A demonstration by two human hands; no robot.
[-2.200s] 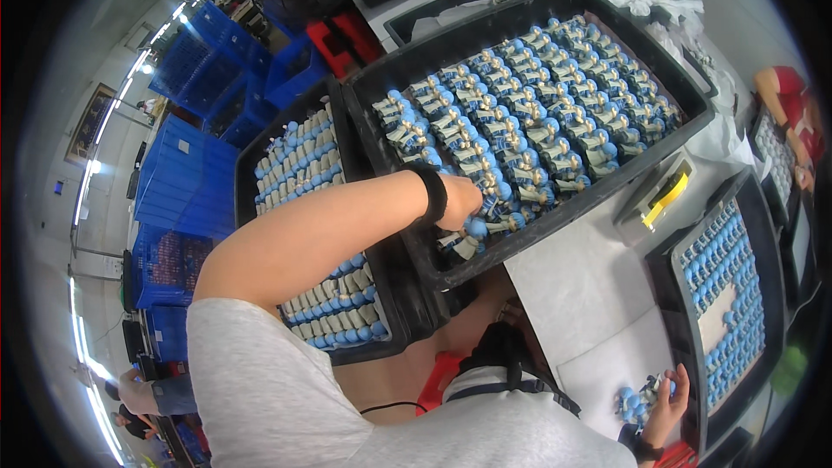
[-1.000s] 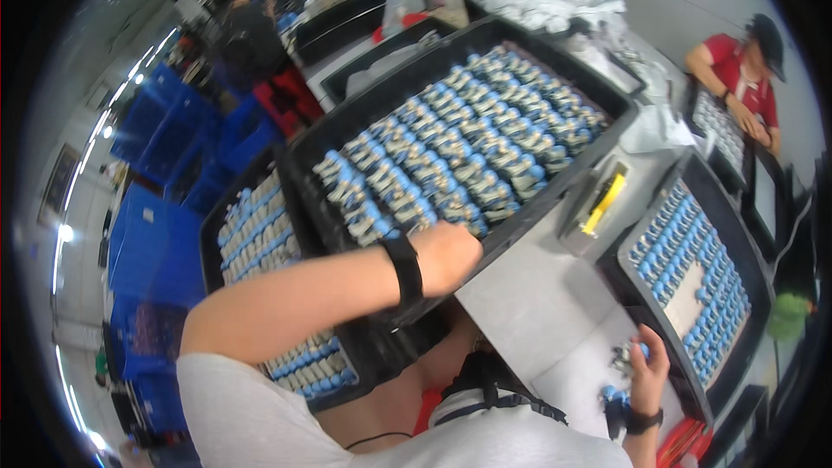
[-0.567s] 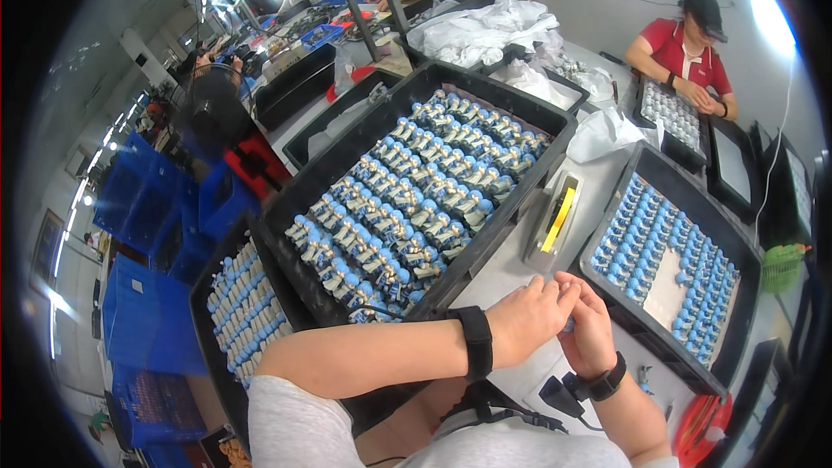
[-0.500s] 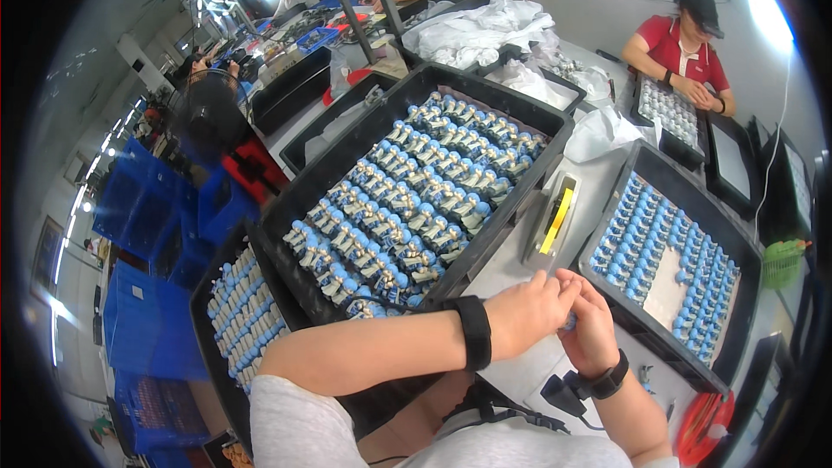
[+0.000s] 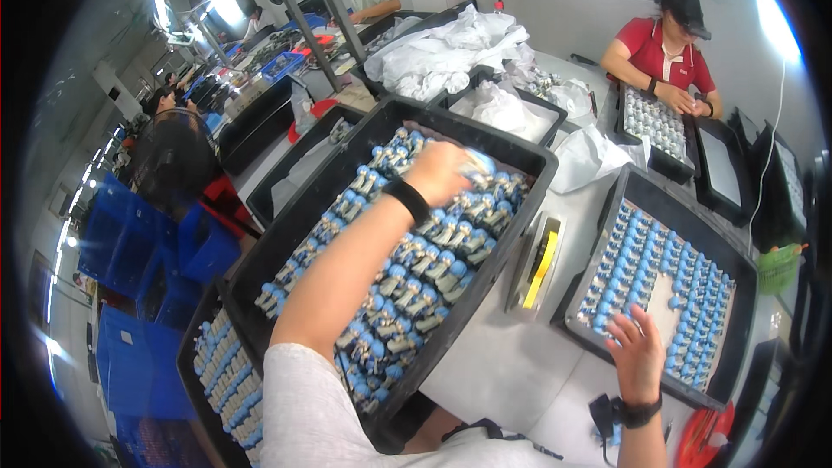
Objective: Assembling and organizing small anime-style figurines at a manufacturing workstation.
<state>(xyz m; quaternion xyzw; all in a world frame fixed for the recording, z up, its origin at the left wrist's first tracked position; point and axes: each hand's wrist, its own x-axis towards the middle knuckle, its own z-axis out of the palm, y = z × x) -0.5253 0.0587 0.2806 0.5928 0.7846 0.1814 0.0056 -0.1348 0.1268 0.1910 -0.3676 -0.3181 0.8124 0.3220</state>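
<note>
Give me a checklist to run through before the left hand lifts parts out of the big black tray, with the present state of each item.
1. Left hand over the blue-capped metal parts in the big black tray: ok.
2. Left hand's grip on a part: cannot tell, fingers hidden from above.
3. Right hand at the near edge of the smaller tray, fingers spread, holding nothing: ok.
4. Bare gap among the rows in the smaller tray: ok, a pale patch shows.
5. Yellow-and-black tool lying between the trays, apart from both hands: ok.
</note>
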